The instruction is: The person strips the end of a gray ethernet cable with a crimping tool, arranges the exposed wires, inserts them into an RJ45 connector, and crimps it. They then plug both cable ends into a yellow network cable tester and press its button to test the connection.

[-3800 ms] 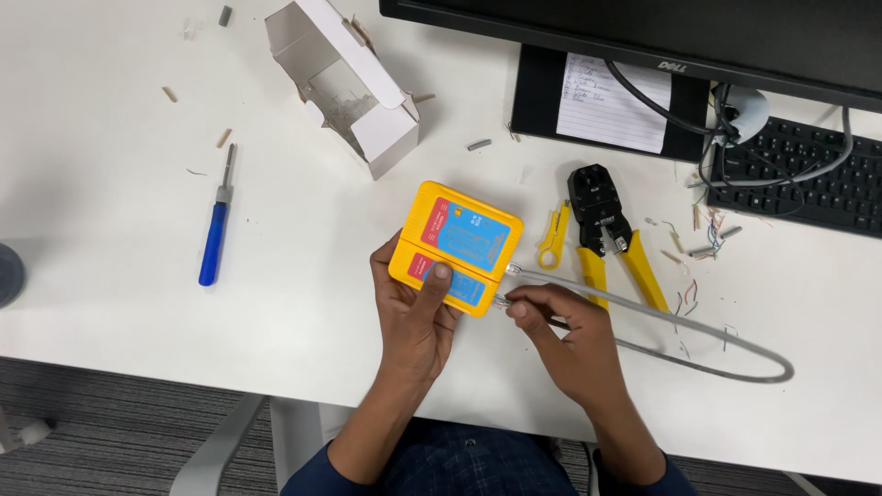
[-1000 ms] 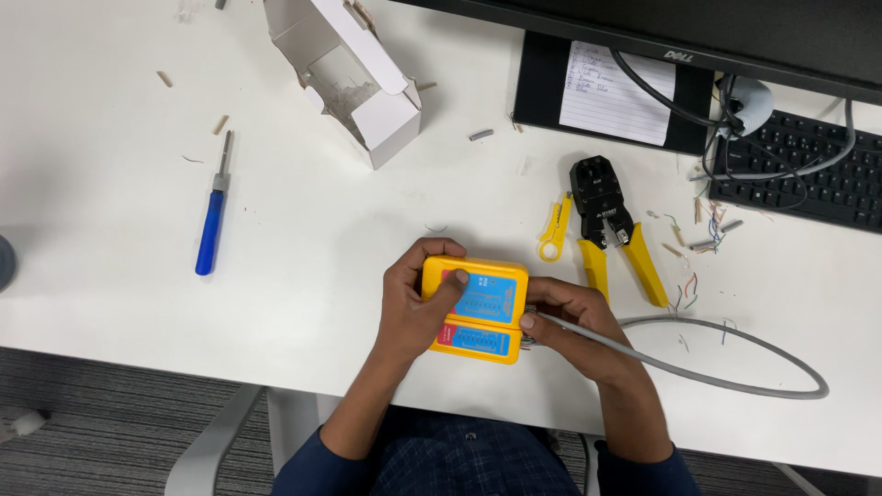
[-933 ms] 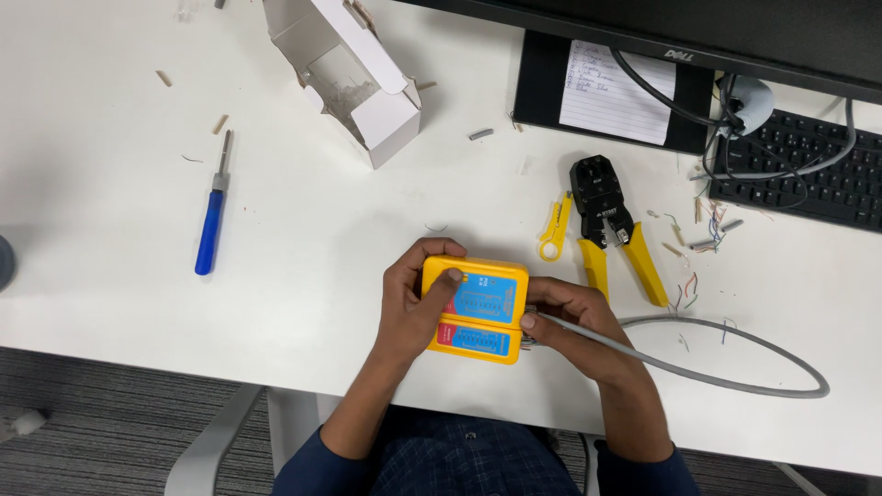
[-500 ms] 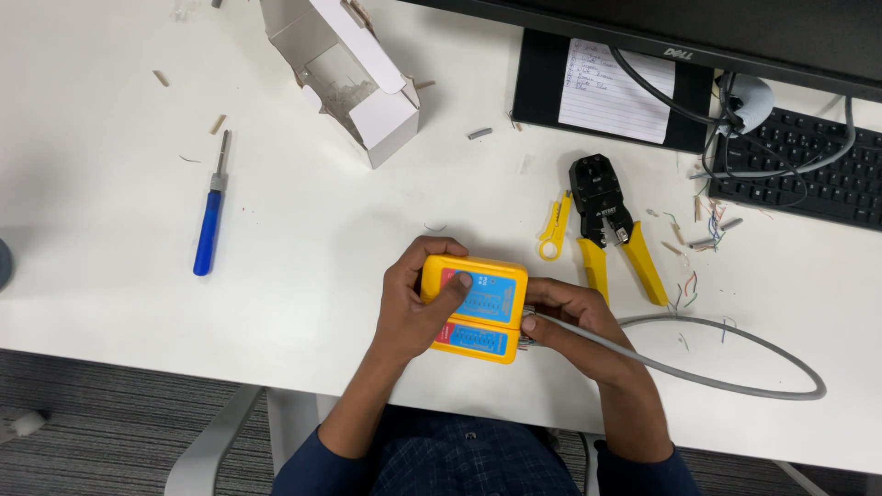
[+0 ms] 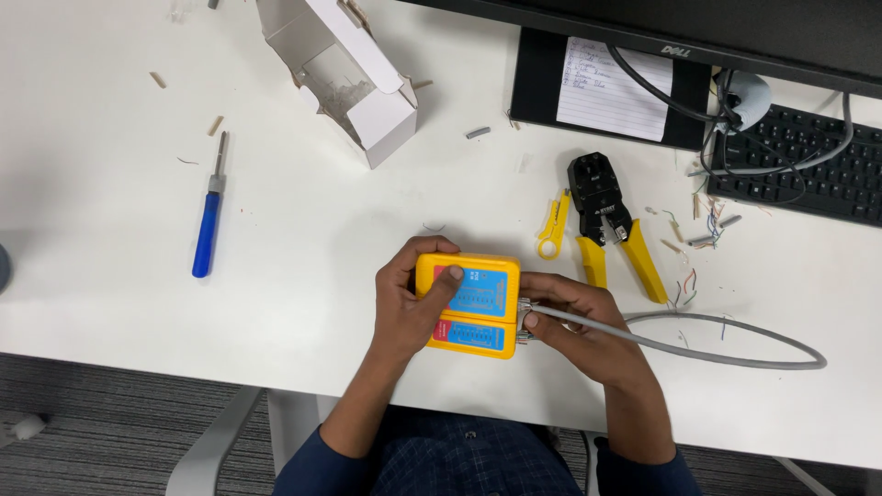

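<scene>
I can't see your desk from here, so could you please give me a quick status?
Left hand grips yellow tester, thumb on its face. Right hand holds grey cable at tester's side. Nothing in the way.

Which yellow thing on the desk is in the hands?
The yellow box with blue panels: the left hand grips it and the right hand holds a grey cable at its side. The yellow-handled pliers and small yellow tool lie untouched.

Office desk (monitor, keyboard, swivel chair).
</scene>
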